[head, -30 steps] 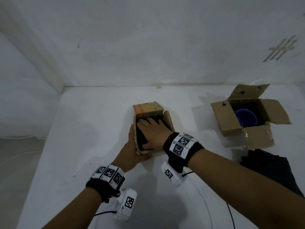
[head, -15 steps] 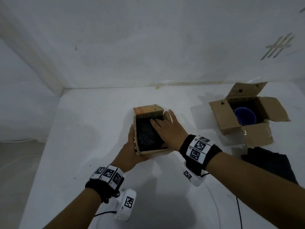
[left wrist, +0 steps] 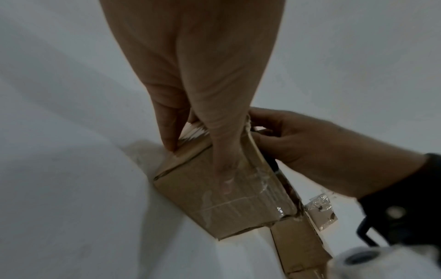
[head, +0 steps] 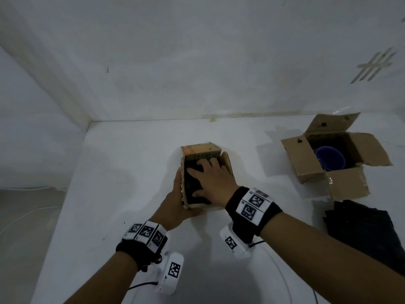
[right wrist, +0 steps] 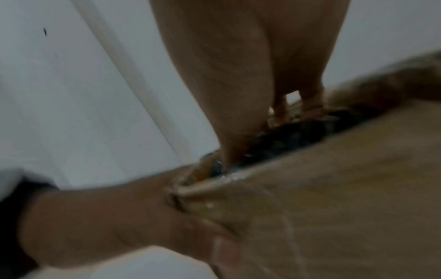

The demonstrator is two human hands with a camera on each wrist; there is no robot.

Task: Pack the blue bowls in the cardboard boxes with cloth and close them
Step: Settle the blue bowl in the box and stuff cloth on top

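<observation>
Left hand [head: 175, 202] grips the small cardboard box [head: 198, 151] at centre frame; right hand [head: 210, 178], fingers spread, presses black cloth [head: 191, 189] down. Better tuck corners evenly.

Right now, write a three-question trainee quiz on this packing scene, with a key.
1. True or false: the blue bowl sits in the open box on the right.
2. What does the right hand press into the small box?
A. black cloth
B. tape roll
C. blue lid
3. Fill in: the left hand grips the small box's ____ side.

Key: 1 true. 2 A, the black cloth. 3 left.
</observation>
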